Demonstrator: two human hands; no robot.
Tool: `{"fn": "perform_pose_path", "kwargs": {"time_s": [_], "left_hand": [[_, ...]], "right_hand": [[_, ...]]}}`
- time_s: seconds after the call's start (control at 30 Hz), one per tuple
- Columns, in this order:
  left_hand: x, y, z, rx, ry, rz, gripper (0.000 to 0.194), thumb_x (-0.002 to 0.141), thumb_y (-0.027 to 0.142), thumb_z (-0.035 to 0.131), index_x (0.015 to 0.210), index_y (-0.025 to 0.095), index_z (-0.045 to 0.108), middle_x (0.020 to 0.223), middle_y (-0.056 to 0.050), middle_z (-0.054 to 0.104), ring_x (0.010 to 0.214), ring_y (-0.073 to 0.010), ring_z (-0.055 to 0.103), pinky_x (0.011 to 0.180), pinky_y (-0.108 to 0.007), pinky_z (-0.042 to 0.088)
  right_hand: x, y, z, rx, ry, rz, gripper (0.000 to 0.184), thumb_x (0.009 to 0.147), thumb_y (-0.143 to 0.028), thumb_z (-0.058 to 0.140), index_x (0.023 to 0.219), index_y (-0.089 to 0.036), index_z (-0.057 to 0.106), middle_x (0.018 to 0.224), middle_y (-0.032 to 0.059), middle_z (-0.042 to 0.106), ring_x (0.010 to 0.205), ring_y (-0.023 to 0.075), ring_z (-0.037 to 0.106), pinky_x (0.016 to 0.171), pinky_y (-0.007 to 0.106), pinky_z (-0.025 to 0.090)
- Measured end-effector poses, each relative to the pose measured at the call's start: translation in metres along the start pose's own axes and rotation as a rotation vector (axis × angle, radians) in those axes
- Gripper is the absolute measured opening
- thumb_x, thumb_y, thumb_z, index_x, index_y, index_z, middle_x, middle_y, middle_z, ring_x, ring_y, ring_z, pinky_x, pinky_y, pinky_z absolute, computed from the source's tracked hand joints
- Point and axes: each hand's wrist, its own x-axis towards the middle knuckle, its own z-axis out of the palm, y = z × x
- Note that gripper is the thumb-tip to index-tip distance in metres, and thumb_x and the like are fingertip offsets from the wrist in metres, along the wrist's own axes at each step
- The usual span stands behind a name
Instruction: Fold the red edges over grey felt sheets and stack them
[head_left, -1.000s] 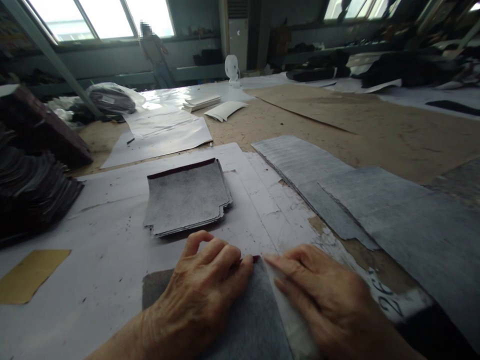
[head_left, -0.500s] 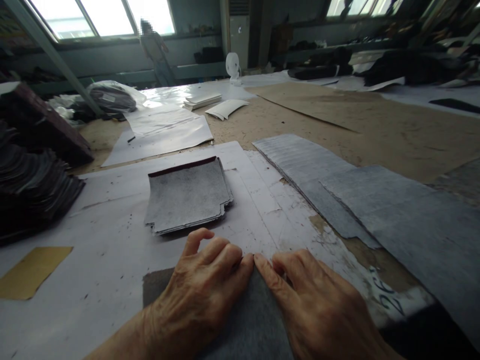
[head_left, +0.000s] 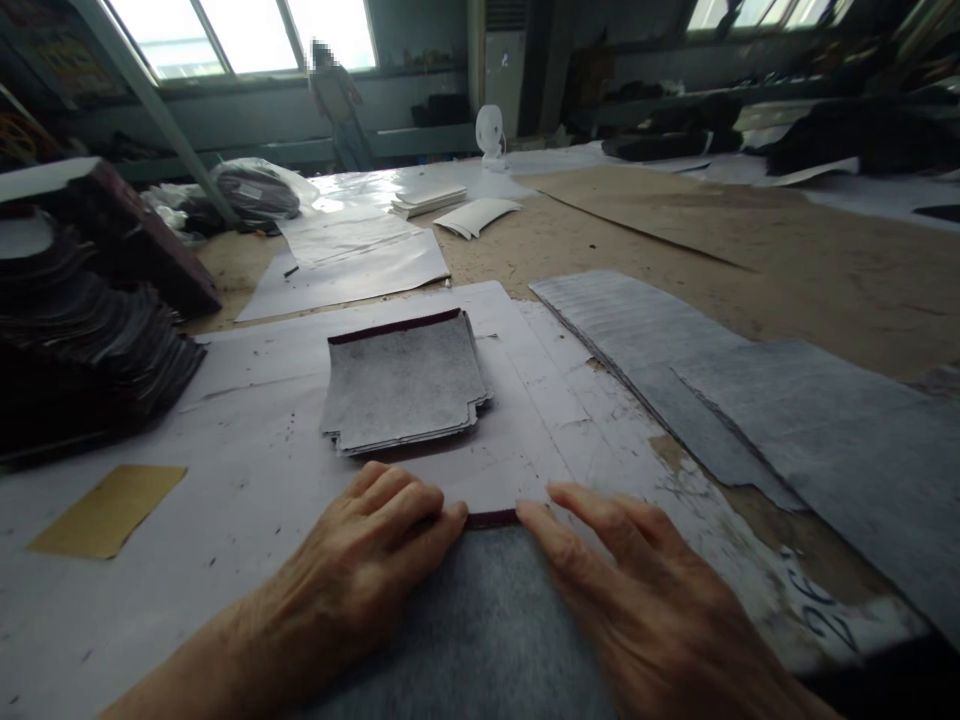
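A grey, felt-like fabric piece (head_left: 506,610) lies in front of me with a narrow dark maroon strip (head_left: 491,518) along its far edge. My left hand (head_left: 367,555) rests at the left end of that strip, its fingers curled together and its thumb pressed on the edge. At the right end, my right hand (head_left: 637,580) touches the strip with its thumb tip, the fingers stretched and apart. Just beyond my hands sits a small stack of grey fabric pieces (head_left: 405,385), the top one also showing a maroon far edge. My hands and forearms cover the piece's sides.
Long grey sheets (head_left: 825,410) overlap on the right. A tall stack of dark pieces (head_left: 97,350) stands at left, near a yellow-brown card (head_left: 109,510). White sheets (head_left: 360,270), a small white fan (head_left: 490,135) and a standing person (head_left: 337,105) are farther back.
My thumbs have moved apart along the edge, baring the maroon strip between them. The right fingers have straightened. The whole view has shifted, so things sit farther right.
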Motion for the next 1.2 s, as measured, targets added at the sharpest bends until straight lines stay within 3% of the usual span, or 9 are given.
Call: {"fn": "perform_pose_path", "kwargs": {"time_s": [0.2, 0.3, 0.43, 0.53, 0.67, 0.77, 0.87, 1.07, 1.2], "left_hand": [[0.002, 0.000, 0.001, 0.009, -0.040, -0.002, 0.027, 0.088, 0.008, 0.037, 0.110, 0.008, 0.054, 0.087, -0.009, 0.057, 0.076, -0.0181, 0.048, 0.069, -0.035, 0.039], [0.003, 0.002, 0.001, 0.034, -0.028, 0.010, 0.026, 0.089, 0.008, 0.036, 0.108, 0.007, 0.054, 0.085, -0.008, 0.058, 0.074, -0.0174, 0.049, 0.069, -0.036, 0.038], [0.004, 0.002, 0.002, 0.071, -0.010, 0.027, 0.027, 0.089, 0.008, 0.034, 0.106, 0.008, 0.055, 0.084, -0.007, 0.058, 0.073, -0.0165, 0.049, 0.071, -0.037, 0.037], [0.002, 0.001, 0.003, 0.098, -0.002, 0.035, 0.026, 0.089, 0.009, 0.035, 0.106, 0.009, 0.055, 0.084, -0.007, 0.058, 0.073, -0.0164, 0.049, 0.072, -0.038, 0.037], [0.002, 0.002, 0.005, 0.120, -0.005, 0.034, 0.026, 0.089, 0.011, 0.036, 0.105, 0.008, 0.056, 0.083, -0.006, 0.058, 0.074, -0.0171, 0.049, 0.073, -0.039, 0.037], [0.003, 0.004, 0.004, 0.117, -0.019, 0.010, 0.025, 0.090, 0.012, 0.035, 0.102, 0.009, 0.057, 0.081, -0.006, 0.058, 0.075, -0.0171, 0.050, 0.075, -0.039, 0.037], [0.001, 0.002, 0.000, 0.081, -0.009, -0.014, 0.025, 0.088, 0.011, 0.037, 0.104, 0.010, 0.057, 0.082, -0.006, 0.058, 0.074, -0.0167, 0.051, 0.073, -0.038, 0.039], [-0.017, -0.012, -0.014, -0.158, 0.062, -0.156, 0.031, 0.080, 0.001, 0.041, 0.104, 0.014, 0.058, 0.085, -0.006, 0.055, 0.074, -0.0137, 0.049, 0.065, -0.028, 0.043], [-0.021, -0.015, -0.019, -0.190, 0.027, -0.128, 0.032, 0.079, -0.001, 0.041, 0.101, 0.013, 0.060, 0.081, -0.006, 0.053, 0.072, -0.0131, 0.046, 0.064, -0.027, 0.042]], "right_hand": [[0.011, 0.001, -0.004, 0.111, -0.058, -0.016, 0.038, 0.081, 0.000, 0.031, 0.108, -0.001, 0.059, 0.108, 0.0105, 0.061, 0.102, 0.0241, 0.050, 0.090, 0.039, 0.042], [0.011, 0.012, -0.006, 0.219, -0.033, 0.015, 0.038, 0.081, -0.002, 0.033, 0.108, -0.006, 0.060, 0.106, 0.0087, 0.062, 0.100, 0.0216, 0.052, 0.087, 0.036, 0.046], [0.004, 0.036, -0.010, 0.375, 0.007, 0.270, 0.024, 0.084, -0.012, 0.043, 0.092, -0.019, 0.065, 0.098, 0.0029, 0.064, 0.089, 0.0143, 0.060, 0.076, 0.024, 0.051], [0.007, 0.041, -0.014, 0.248, 0.124, 0.425, 0.019, 0.084, -0.016, 0.048, 0.084, -0.021, 0.066, 0.092, 0.0017, 0.064, 0.081, 0.0137, 0.061, 0.073, 0.024, 0.051], [0.027, 0.010, -0.004, 0.125, 0.167, 0.180, 0.028, 0.081, -0.006, 0.041, 0.094, -0.013, 0.066, 0.093, 0.0098, 0.062, 0.087, 0.0198, 0.057, 0.076, 0.034, 0.050], [0.038, -0.017, 0.009, 0.072, 0.126, 0.036, 0.035, 0.078, -0.001, 0.033, 0.088, -0.006, 0.066, 0.078, 0.0116, 0.061, 0.075, 0.0216, 0.055, 0.065, 0.036, 0.050], [0.038, -0.024, 0.017, 0.056, 0.114, 0.013, 0.037, 0.078, 0.001, 0.030, 0.085, -0.004, 0.066, 0.072, 0.0111, 0.059, 0.070, 0.0218, 0.053, 0.059, 0.035, 0.049], [0.032, -0.015, 0.017, 0.174, 0.092, 0.039, 0.034, 0.079, 0.000, 0.032, 0.089, -0.005, 0.065, 0.073, 0.0085, 0.057, 0.070, 0.0186, 0.050, 0.061, 0.033, 0.047], [0.032, -0.014, 0.018, 0.172, 0.068, 0.044, 0.037, 0.080, -0.002, 0.033, 0.101, -0.008, 0.063, 0.075, 0.0068, 0.058, 0.071, 0.0176, 0.051, 0.062, 0.031, 0.047]]}}
